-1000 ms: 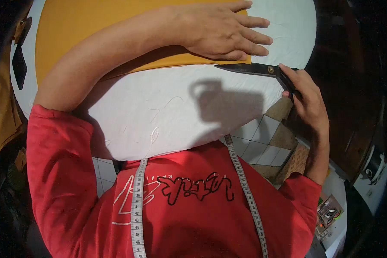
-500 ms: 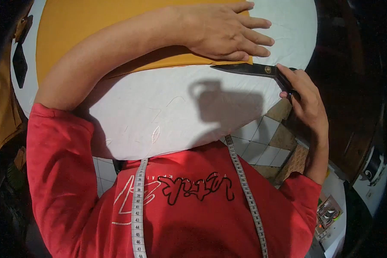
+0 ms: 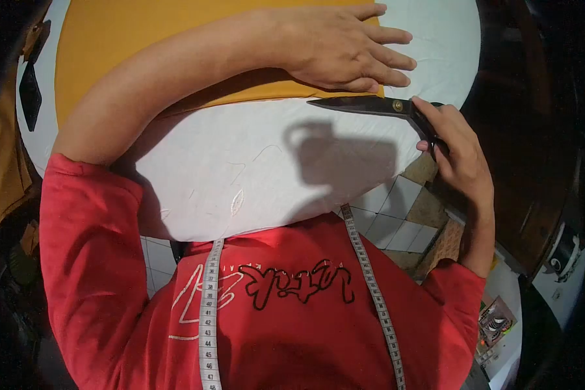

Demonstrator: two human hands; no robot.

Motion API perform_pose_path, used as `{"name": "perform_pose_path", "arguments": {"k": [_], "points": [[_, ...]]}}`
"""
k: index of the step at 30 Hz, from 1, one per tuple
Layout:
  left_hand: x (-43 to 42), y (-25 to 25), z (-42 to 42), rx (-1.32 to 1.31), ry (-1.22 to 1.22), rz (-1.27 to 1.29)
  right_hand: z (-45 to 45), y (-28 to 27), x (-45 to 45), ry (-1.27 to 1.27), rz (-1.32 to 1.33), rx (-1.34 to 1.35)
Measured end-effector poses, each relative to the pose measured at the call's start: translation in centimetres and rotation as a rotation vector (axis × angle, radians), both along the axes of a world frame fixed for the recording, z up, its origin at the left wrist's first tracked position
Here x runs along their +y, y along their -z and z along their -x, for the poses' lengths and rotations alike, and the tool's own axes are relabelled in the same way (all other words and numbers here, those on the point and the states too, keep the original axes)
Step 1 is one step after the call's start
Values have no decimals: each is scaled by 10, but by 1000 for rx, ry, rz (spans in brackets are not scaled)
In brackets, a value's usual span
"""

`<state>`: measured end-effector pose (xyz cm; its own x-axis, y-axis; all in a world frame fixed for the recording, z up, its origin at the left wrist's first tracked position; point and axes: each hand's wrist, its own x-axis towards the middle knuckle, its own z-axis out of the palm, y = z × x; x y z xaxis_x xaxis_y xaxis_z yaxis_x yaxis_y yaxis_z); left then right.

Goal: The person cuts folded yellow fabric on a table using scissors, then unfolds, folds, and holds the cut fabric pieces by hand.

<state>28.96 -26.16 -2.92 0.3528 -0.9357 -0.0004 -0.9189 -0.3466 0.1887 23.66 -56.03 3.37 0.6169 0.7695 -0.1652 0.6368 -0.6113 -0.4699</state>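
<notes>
We see the scissors (image 3: 364,105), gripped in the right hand (image 3: 463,146), slid farther left, so more blade lines the near edge of the mustard fabric (image 3: 136,39) on the white-covered surface (image 3: 195,149); left hand (image 3: 331,52) lies flat, fingers spread.

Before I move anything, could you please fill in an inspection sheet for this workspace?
Surface: white-covered table, with faint lines, a small leaf-shaped outline and a shadow on it.
Job's things: mustard cloth spread on the table; black-handled scissors with their blades along its near edge.
Clutter: dark diamond-shaped object at the far left; printed item at lower right.
Hands: left hand flat on the cloth, fingers spread; right hand holding the scissors.
Cables: nothing seen.
Surroundings: tape measure hanging over the red shirt; tiled floor beyond the table edge.
</notes>
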Motion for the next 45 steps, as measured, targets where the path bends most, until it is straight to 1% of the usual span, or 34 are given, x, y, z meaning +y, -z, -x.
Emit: {"name": "perform_pose_path", "arguments": {"k": [6,7,16,21,26,29,31,36,39,41,45], "points": [[-2,1,0,2,-5,2,1,2,8,-40,-3,-30],[-17,-4,-3,1,-3,-1,-4,-4,-11,-39,-2,-27],[-26,-9,-5,20,-12,-30,-1,-4,-11,-22,7,-33],[-26,-4,-5,-16,-6,26,0,-7,-9,-23,22,-12],[-26,-10,-4,14,-13,-24,3,-7,-8,-24,2,-7],[-16,-16,-4,125,32,116,4,-6,-7,-16,0,14],[-15,-16,-3,161,43,162,3,-6,-6,-16,-2,21],[-31,-9,-4,4,-9,5,3,-6,-6,-40,-2,9],[-33,-13,-4,42,-17,-54,4,-7,-3,-53,-18,9],[-39,-16,-5,54,-20,-72,3,-11,-8,-58,-21,9],[-39,-9,-5,8,-8,22,4,-13,-7,-48,22,15]]}}
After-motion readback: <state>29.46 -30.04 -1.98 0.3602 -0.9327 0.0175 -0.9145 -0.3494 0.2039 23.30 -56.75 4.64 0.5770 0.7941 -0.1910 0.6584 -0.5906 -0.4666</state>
